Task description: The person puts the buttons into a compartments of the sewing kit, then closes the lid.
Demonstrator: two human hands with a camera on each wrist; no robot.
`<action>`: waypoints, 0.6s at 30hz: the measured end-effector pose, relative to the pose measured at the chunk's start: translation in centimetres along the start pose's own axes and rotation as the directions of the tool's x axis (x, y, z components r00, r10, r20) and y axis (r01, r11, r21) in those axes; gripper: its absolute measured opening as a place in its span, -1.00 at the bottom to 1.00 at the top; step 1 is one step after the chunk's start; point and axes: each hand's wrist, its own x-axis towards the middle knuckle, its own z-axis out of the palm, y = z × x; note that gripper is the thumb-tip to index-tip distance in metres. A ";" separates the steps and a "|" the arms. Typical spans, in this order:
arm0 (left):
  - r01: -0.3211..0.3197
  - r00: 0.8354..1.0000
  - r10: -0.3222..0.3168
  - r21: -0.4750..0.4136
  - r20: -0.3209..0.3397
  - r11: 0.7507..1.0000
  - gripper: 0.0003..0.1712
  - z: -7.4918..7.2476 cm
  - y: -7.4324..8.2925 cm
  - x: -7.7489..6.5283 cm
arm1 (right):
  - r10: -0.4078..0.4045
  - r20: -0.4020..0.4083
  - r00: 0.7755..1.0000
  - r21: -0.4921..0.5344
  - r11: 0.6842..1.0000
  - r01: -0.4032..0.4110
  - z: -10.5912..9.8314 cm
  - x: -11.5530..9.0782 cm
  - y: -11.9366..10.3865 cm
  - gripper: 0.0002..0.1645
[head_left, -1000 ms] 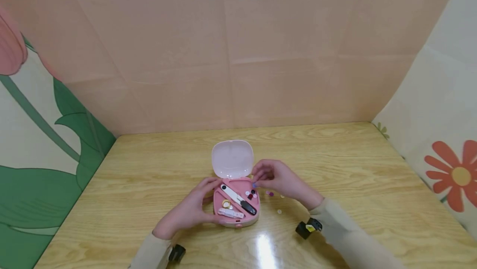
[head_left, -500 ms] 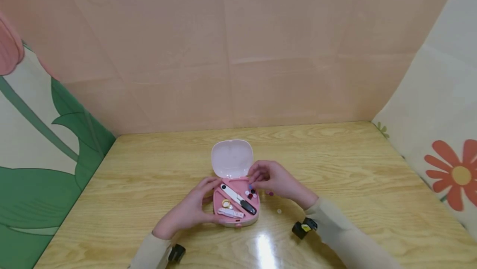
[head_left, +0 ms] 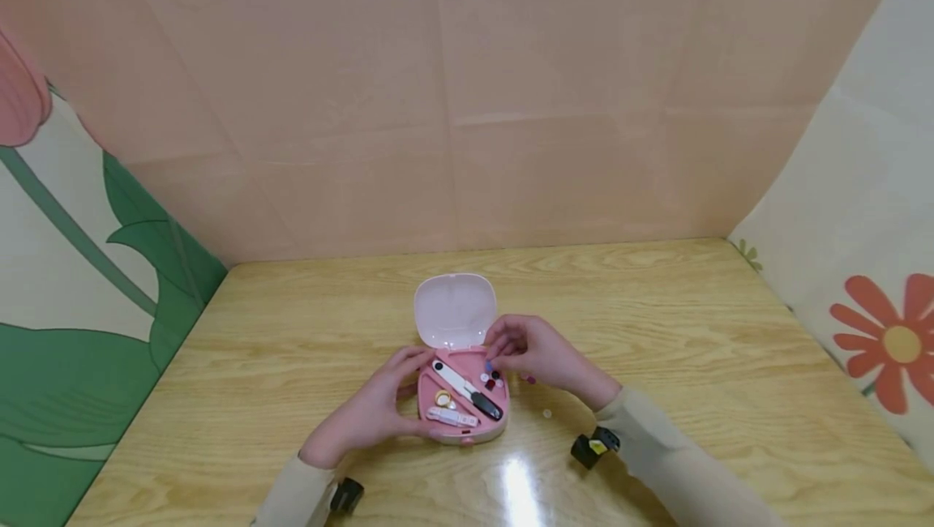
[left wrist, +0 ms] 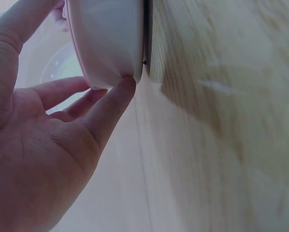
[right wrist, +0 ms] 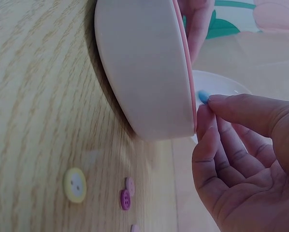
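A pink box (head_left: 467, 361) with white sides stands on the table, its pale lid (head_left: 454, 312) raised at the back. My left hand (head_left: 372, 409) holds the box's left side, thumb near the front and fingertips towards the back; the left wrist view shows fingers against the white wall. Over the box's right rear compartment, my right hand (head_left: 536, 353) pinches a small blue button (right wrist: 203, 96) between thumb and forefinger. Several small buttons (head_left: 492, 381) lie in that compartment. A white tool with a black end (head_left: 467, 391) lies diagonally across the middle.
In the box's left part are a yellow-rimmed round item (head_left: 443, 399) and a white slim item (head_left: 452, 417). On the wooden table, right of the box, lie a yellow-rimmed button (right wrist: 75, 185), a purple button (right wrist: 125, 199) and a pink button (right wrist: 130, 186).
My right hand has moved slightly left, carrying the blue button from the box's right edge to over the compartment. The left hand and box have stayed in place.
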 end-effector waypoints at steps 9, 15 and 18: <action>0.005 1.000 -0.005 -0.002 -0.001 1.000 0.15 0.0 -0.1 0.0 | 0.018 -0.004 1.000 -0.003 1.000 -0.018 -0.1 -0.1 0.1 -0.78; -0.005 1.000 0.005 -0.006 0.000 1.000 0.15 0.0 -0.3 0.1 | 0.005 0.007 1.000 -0.006 1.000 -0.005 -0.3 -0.3 0.0 -0.80; -0.007 1.000 0.007 -0.005 0.001 1.000 0.15 0.0 -0.4 0.1 | 0.018 0.006 1.000 -0.007 1.000 -0.018 -0.3 -0.4 0.1 -0.82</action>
